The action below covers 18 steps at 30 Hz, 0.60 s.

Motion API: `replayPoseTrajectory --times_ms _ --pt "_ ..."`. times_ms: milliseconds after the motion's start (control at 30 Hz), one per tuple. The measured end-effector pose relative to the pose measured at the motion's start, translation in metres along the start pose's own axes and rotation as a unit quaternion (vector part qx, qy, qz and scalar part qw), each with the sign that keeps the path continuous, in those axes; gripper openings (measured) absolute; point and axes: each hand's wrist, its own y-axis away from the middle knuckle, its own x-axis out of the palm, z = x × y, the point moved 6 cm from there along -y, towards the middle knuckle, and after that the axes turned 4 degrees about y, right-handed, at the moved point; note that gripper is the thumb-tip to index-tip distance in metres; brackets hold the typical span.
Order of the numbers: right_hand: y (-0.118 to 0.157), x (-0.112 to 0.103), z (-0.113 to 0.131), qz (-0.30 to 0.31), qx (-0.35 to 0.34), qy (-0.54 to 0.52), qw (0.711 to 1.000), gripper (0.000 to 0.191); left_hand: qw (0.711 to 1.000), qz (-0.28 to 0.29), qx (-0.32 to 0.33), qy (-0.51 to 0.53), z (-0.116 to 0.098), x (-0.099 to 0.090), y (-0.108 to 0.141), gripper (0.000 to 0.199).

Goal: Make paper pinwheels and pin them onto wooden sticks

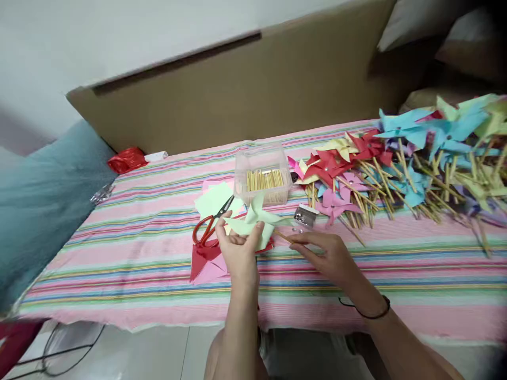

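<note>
A pale green paper pinwheel is pinched in my left hand, near the middle of the table. My right hand grips a thin wooden stick whose far end meets the pinwheel's right side. Orange-handled scissors lie just left of my left hand, partly over light green paper squares. Red and pink paper pieces are below them. Beyond my hands stands a clear plastic box of short sticks. A small clear case with metallic bits sits above my right hand.
Many finished pinwheels on sticks are heaped along the right side. A red plastic bag and a small white item lie at the back left. A brown board rises behind the striped cloth.
</note>
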Motion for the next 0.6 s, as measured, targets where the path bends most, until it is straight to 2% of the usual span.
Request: replayPoseTrajectory --times_ms 200,367,467,600 --pt "0.004 0.004 -0.01 0.018 0.089 -0.015 0.996 0.013 0.999 -0.027 -0.032 0.02 0.007 -0.001 0.0 0.069" --pt "0.01 0.005 -0.021 -0.016 0.164 -0.066 0.984 0.018 0.995 -0.017 -0.097 0.015 0.011 0.002 0.0 0.05" --pt "0.012 0.004 -0.024 -0.031 0.19 -0.08 0.978 0.02 0.992 -0.008 -0.123 0.006 0.014 0.001 -0.001 0.044" --pt "0.012 0.004 -0.027 -0.032 0.202 -0.082 0.975 0.023 0.99 0.013 -0.141 0.006 0.016 -0.001 -0.003 0.047"
